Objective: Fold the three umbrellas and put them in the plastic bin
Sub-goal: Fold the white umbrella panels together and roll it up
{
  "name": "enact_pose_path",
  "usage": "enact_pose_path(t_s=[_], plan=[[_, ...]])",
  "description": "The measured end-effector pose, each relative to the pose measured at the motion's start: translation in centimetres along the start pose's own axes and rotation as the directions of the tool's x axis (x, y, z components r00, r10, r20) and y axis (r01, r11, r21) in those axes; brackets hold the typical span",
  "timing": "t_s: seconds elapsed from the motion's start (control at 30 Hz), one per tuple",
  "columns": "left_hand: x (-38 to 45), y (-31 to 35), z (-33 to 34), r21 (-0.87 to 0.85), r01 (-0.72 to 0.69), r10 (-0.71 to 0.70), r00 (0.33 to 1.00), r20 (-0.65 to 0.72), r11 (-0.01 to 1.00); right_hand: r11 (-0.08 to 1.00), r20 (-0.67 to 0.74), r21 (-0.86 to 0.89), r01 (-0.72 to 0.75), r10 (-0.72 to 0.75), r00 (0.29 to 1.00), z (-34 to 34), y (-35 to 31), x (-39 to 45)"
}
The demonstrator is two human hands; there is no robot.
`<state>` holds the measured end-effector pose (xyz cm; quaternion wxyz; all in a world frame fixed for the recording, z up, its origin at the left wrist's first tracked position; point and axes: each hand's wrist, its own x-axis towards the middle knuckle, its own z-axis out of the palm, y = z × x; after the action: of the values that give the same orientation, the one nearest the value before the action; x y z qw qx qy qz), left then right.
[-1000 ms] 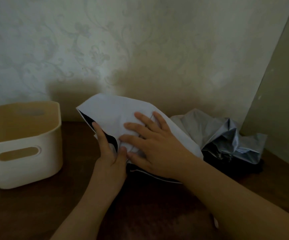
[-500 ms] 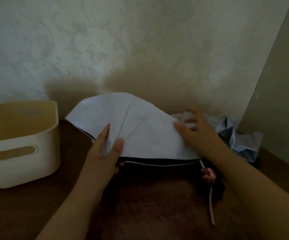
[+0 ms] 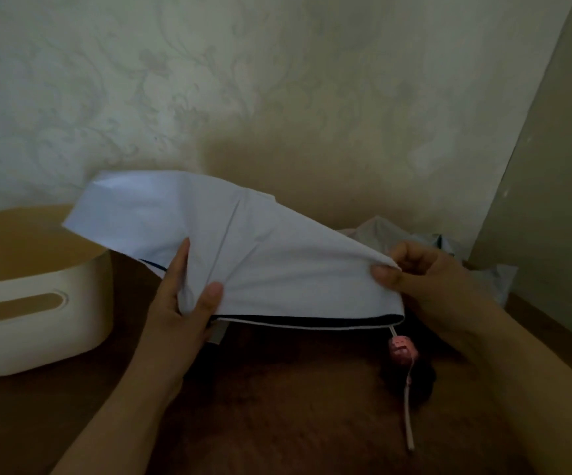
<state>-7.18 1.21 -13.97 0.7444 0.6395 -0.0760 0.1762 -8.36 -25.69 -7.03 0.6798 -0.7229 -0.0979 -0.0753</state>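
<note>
Both hands pinch the pale umbrella (image 3: 243, 255) canopy above the worktop's (image 3: 277, 406) middle: left hand (image 3: 181, 303) at its lower fold, right hand (image 3: 425, 282) at the corner. A loosened grip would probably undo the pleat; the bin (image 3: 38, 320) waits at the left edge.

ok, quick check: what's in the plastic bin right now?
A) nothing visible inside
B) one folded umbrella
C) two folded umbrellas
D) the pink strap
A: the plastic bin shows only bare inner wall, while both the left hand and the right hand hold the white umbrella over the table.
</note>
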Motion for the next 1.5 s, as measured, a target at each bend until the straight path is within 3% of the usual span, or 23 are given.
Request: enact_pose_path(t_s=[0.07,0.17,0.23,0.37,0.47,0.6,0.7,0.87,0.93,1.0,1.07,1.13,1.17,1.23,1.33,1.4,1.5], plan=[[0.0,-0.1,0.1,0.01,-0.021,0.021,1.0,-0.002,1.0,0.996,0.011,0.015,-0.09,0.089,0.996,0.3,0.1,0.1],[-0.1,0.2,0.1,-0.016,-0.028,0.028,0.999,-0.018,0.999,0.95,0.032,-0.249,-0.188,0.202,0.979,1.0,0.3,-0.3],[0.0,0.2,0.1,-0.043,-0.007,0.006,1.0,-0.029,0.999,0.96,0.035,-0.263,-0.092,0.105,0.994,1.1,0.1,-0.8],[0.1,-0.1,0.1,-0.11,0.058,-0.063,0.997,-0.044,0.992,0.989,0.027,-0.04,0.142,-0.141,0.99,0.7,-1.1,-1.4],[0.1,-0.1,-0.1,-0.067,0.047,-0.048,0.999,-0.018,0.997,0.991,0.102,-0.029,0.13,-0.127,0.987,0.6,-1.6,-1.5],[0.2,0.1,-0.4,-0.052,0.023,-0.024,1.0,-0.019,0.998,0.949,0.197,-0.313,0.041,0.022,0.98,0.2,-2.9,-1.0],[0.1,0.1,-0.2,-0.071,-0.009,0.008,1.0,-0.01,0.997,0.834,0.22,-0.538,0.123,-0.002,0.975,0.1,-3.7,-0.9],[-0.1,0.1,0.1,-0.09,-0.048,0.049,0.999,0.008,0.995,0.94,0.167,-0.268,0.212,-0.172,0.971,-0.4,-4.5,-0.9],[-0.2,0.0,0.1,-0.072,-0.065,0.066,0.998,0.022,0.995,0.943,0.131,-0.28,0.181,-0.149,0.98,-0.8,-4.1,-0.3],[-0.2,0.0,0.1,0.0,-0.073,0.072,0.996,0.051,0.997,0.862,0.149,-0.505,0.05,0.03,0.988,-0.7,-4.0,0.1],[-0.3,0.1,0.2,0.051,-0.072,0.068,0.995,0.073,0.996,0.631,0.149,-0.771,-0.091,0.318,0.936,0.1,-4.9,0.4],[-0.5,0.2,0.4,0.063,-0.078,0.072,0.993,0.099,0.995,0.429,0.149,-0.901,-0.063,0.444,0.884,1.3,-5.5,1.0],[-0.6,0.2,0.5,0.065,-0.079,0.072,0.991,0.111,0.995,0.404,0.164,-0.914,-0.028,0.433,0.887,2.1,-5.5,1.3],[-0.7,0.3,0.5,0.063,-0.075,0.066,0.99,0.127,0.995,0.487,0.218,-0.873,0.021,0.35,0.911,3.5,-5.3,1.7],[-0.9,0.6,0.6,0.02,-0.055,0.052,0.99,0.128,0.998,0.67,0.291,-0.722,0.17,0.071,0.954,4.4,-4.7,1.7],[-1.0,0.6,0.7,-0.022,-0.05,0.053,0.991,0.124,0.998,0.722,0.277,-0.652,0.231,-0.056,0.959,4.4,-4.8,1.4],[-1.1,0.6,0.9,0.018,-0.073,0.07,0.986,0.153,0.997,0.714,0.264,-0.678,0.177,0.011,0.964,3.8,-4.8,1.7]])
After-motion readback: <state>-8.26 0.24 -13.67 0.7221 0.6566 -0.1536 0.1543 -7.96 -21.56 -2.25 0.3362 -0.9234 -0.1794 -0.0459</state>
